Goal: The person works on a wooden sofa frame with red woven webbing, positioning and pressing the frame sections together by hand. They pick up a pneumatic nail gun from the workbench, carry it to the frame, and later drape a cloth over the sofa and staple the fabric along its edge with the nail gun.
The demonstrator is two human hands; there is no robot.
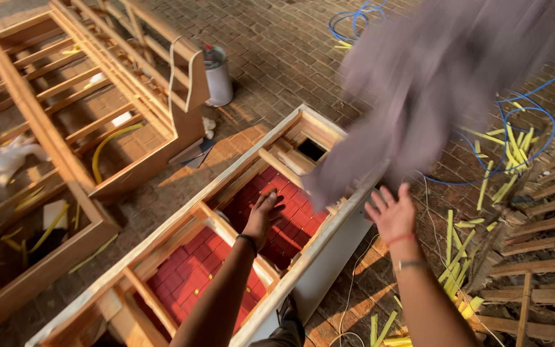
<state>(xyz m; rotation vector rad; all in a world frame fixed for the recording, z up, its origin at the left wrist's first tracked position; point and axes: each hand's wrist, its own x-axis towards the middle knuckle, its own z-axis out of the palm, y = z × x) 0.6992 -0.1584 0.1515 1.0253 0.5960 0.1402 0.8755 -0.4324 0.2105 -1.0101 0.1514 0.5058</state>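
A large grey-mauve cloth (431,83) hangs blurred in the air at the upper right, above a long wooden furniture frame (181,218) lying on red brick paving. My left hand (263,215) is stretched forward over the frame with fingers apart, holding nothing. My right hand (393,213) is raised with palm up and fingers spread just below the cloth's lower edge, not gripping it. A dark band is on my left wrist; a red string and a watch are on my right wrist.
A second wooden sofa frame (85,109) lies at the left. A white can (218,76) stands behind it. Blue cable (521,138) and yellow strips (457,257) litter the paving at right, beside wooden slats (541,263).
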